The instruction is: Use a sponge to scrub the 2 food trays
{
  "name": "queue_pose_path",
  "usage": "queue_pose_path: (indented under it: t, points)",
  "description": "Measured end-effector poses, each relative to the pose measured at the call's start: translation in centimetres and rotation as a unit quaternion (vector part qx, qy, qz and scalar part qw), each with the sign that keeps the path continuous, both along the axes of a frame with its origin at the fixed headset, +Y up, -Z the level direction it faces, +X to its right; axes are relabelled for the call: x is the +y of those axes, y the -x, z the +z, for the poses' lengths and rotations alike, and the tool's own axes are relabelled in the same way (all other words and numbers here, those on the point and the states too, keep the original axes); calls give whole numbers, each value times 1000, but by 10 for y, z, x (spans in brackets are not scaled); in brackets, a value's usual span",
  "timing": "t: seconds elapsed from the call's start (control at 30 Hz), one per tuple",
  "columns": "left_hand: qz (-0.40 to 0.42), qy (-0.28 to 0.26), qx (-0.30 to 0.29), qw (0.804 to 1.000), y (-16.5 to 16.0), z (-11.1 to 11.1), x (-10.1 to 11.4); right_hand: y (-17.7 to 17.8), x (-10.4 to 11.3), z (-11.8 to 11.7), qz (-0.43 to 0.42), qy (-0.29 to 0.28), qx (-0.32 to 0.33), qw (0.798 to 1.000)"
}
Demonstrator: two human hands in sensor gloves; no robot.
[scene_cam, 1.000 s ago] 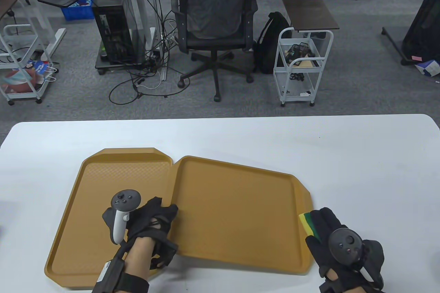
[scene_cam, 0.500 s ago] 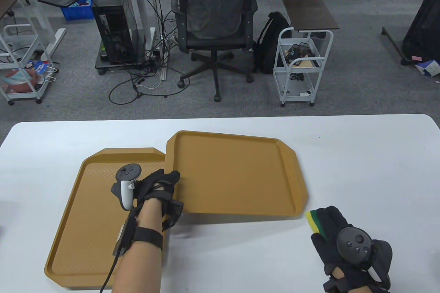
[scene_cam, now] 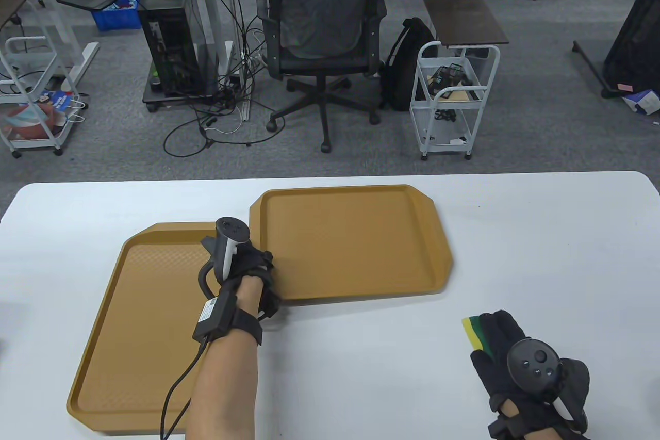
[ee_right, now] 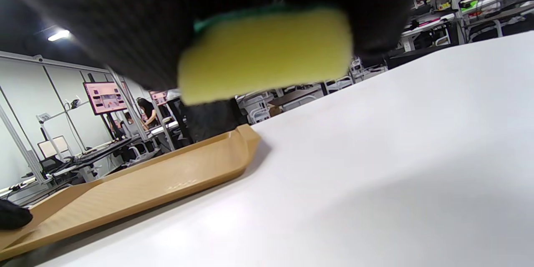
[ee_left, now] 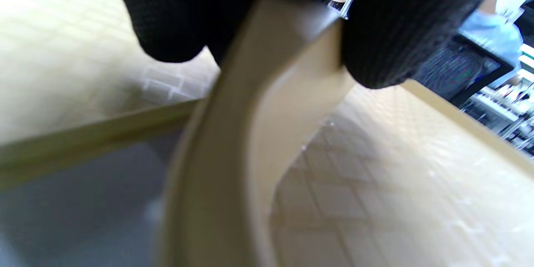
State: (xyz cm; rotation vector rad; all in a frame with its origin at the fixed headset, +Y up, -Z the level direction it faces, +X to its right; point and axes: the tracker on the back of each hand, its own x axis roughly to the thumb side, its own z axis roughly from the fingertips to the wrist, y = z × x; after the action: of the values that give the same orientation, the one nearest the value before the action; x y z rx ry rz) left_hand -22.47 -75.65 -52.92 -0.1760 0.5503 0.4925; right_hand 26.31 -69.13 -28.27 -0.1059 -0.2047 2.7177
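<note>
Two flat tan plastic food trays on the white surface [scene_cam: 515,233], and no scrubbing under way on either at this instant. The left hand [scene_cam: 247,275] has its gloved fingers [ee_left: 388,29] curled over the near-left corner rim of the farther tan tray [scene_cam: 350,244]; the left wrist view shows that rim pinched between the dark fingertips. This tray sits toward the middle of the surface with its left corner overlapping the right edge of the nearer tan tray [scene_cam: 129,337], which lies at the left front.

The right hand [scene_cam: 521,362] hovers low at the right front, well apart from both trays, gripping the yellow-and-green rectangular sponge [scene_cam: 474,334]. From the right wrist view the yellow foam [ee_right: 267,54] pokes out between the fingers, just above bare surface.

By my read this is a positioning step. I cannot tell whether either tray has already been scrubbed: both look equally dry and plain.

Nothing lies between sponge and trays. The overlap of the two trays may get in the way, covering a strip of the nearer one. Beyond the surface: a black mesh office chair [scene_cam: 325,37] and a white wire cart [scene_cam: 454,99] on grey carpet.
</note>
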Motion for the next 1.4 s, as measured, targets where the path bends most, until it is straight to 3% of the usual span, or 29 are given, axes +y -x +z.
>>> queue_pose_path:
  t: [0.17,0.37,0.53,1.13,1.27,1.4]
  points:
    - [-100,-30,-18,994,-8,-3,2,1,-1,0,5,0,4,1000]
    - [-111,-39,-22,993,-6,1,-3,3,-3,-2,16,-1,10,1000]
    - [-144,-14,-37,989,-10,0,0,3,-2,-1,19,-3,11,1000]
    - [-128,-9,-25,991,-9,-25,-1,6,-6,-2,26,2,6,1000]
    - [-135,-9,-33,990,-9,-24,-1,5,-7,-2,24,3,5,1000]
    - [-121,-23,-38,992,1,-8,4,6,-6,-2,25,2,8,1000]
